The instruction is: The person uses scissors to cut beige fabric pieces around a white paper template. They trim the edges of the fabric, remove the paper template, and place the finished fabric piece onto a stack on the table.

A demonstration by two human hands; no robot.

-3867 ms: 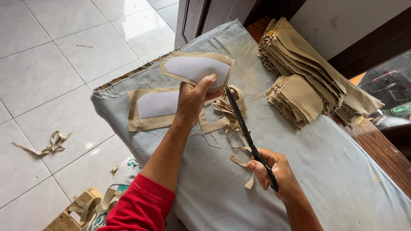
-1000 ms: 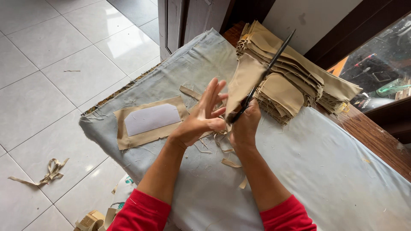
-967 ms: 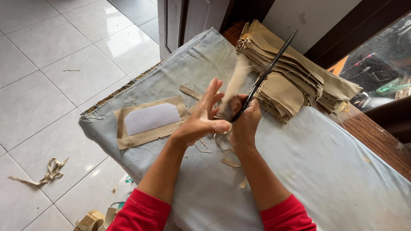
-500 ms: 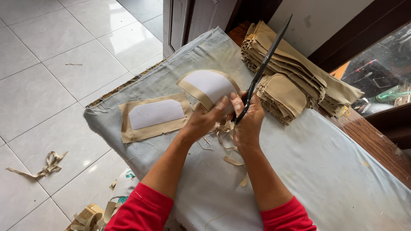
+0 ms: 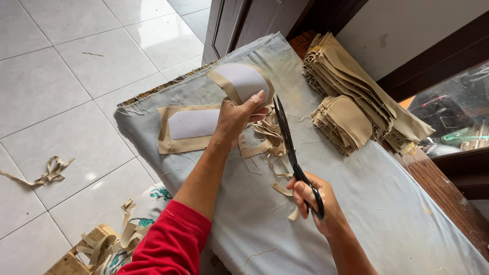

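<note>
The left hand (image 5: pixel 235 116) grips a tan fabric piece with a white curved stiffener panel on it (image 5: pixel 239 84), lifted off the table with thumb and fingers pinched on its lower edge. The right hand (image 5: pixel 316 203) is closed through the handles of long black scissors (image 5: pixel 290 147), whose blades run up toward the held piece, their tips just beside its right edge; whether the blades are parted cannot be told. Judging by the margins, this piece looks mostly trimmed: only a narrow tan border shows around its white panel. A second tan piece with a white panel (image 5: pixel 191 126) lies flat on the grey cloth-covered table (image 5: pixel 397 203), just left of the left wrist, and it keeps a broad square border, so it seems uncut. A heap of thin tan offcut strips (image 5: pixel 267 140) lies under the hands, and more strips (image 5: pixel 48 170) lie on the white tiled floor (image 5: pixel 61 76). Well apart at the far side stand tall stacks of folded tan fabric pieces (image 5: pixel 356 97); which are finished cannot be told.
</note>
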